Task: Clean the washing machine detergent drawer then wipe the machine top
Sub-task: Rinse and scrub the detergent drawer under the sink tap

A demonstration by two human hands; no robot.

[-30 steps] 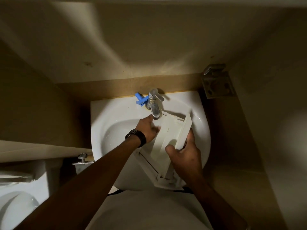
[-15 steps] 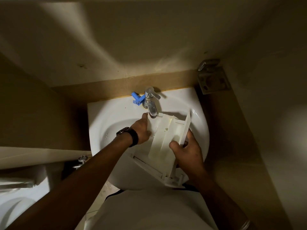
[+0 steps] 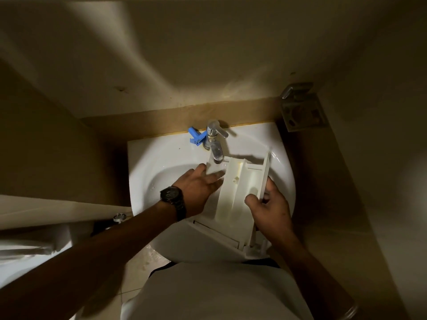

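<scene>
The white detergent drawer (image 3: pixel 238 188) lies tilted across the white washbasin (image 3: pixel 161 158), its far end under the chrome tap (image 3: pixel 215 144). My right hand (image 3: pixel 270 209) grips the drawer's right wall, thumb inside and fingers outside. My left hand (image 3: pixel 201 183), with a dark watch on the wrist, reaches into the drawer's left compartment below the spout, fingers stretched out flat on the plastic. Whether water runs from the tap is unclear.
A blue plastic piece (image 3: pixel 196 137) sits on the basin rim left of the tap. A metal fitting (image 3: pixel 302 107) is fixed on the ledge at the back right. Walls close in on both sides. A white toilet (image 3: pixel 13 262) stands at the lower left.
My left hand has slid from the drawer's left edge into its left compartment, fingers now stretched. The right hand keeps its grip on the right wall. The view has shifted slightly.
</scene>
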